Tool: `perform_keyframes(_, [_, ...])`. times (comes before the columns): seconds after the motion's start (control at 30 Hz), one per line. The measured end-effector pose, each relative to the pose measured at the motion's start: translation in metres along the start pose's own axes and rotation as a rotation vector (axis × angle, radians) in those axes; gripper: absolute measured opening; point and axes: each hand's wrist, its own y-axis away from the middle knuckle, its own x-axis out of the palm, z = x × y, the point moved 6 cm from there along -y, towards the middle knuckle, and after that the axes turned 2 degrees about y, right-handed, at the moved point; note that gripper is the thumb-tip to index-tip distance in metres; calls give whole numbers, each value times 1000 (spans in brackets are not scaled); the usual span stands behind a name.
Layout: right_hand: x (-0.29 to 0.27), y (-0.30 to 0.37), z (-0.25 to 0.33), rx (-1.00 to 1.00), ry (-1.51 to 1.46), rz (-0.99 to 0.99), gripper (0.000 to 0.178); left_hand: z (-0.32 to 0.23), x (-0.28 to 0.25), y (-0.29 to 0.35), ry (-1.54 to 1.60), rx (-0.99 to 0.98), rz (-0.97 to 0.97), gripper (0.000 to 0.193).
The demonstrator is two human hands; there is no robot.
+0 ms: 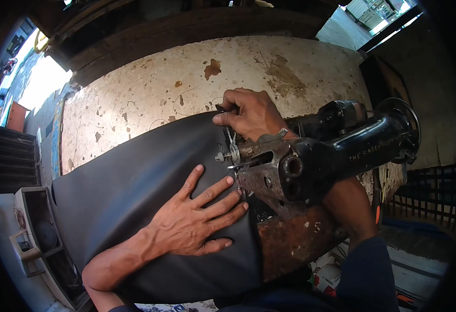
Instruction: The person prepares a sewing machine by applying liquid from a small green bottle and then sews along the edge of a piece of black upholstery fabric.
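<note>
A large sheet of smooth black leather-like material (134, 161) lies over the table's left half, its right edge under the sewing machine (290, 166). My left hand (191, 218) rests flat on the sheet, open, fingers spread, fingertips close to the presser foot and needle area. Passing beneath the machine's black arm, my right forearm reaches to the far side. There my right hand (251, 112) is closed, thumb and fingers pinching the sheet's far corner. The machine's head hides the needle and part of my right wrist.
The worn, stained tabletop (150, 101) stretches beyond the sheet. A handwheel (402, 127) stands at the machine's right end. An open grey drawer (40, 229) sits at the lower left. An orange-handled tool (378, 213) is near the table's right edge.
</note>
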Motion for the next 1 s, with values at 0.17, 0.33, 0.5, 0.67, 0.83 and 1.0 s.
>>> perform_keyframes(0.17, [-5,-10,-2,-3,-36,12,33,8,-7,-3,11,4,-30,67])
perform_keyframes(0.33, [0,-13,-3,-14,-47,34,32,14,-7,1,30,-8,-56,66])
perform_keyframes(0.5, [-5,-12,-2,4,10,33,31,13,-11,-2,18,3,-50,66])
perform_keyframes(0.67, [-20,21,12,-220,161,-236,27,7,-18,-4,2,-18,-97,65])
perform_keyframes(0.83, [-57,174,53,358,95,67,25,-10,-21,52,-322,-319,-274,60])
perform_keyframes(1.0, [12,370,80,445,-473,916,38,-23,-27,285,-315,-1219,-767,52])
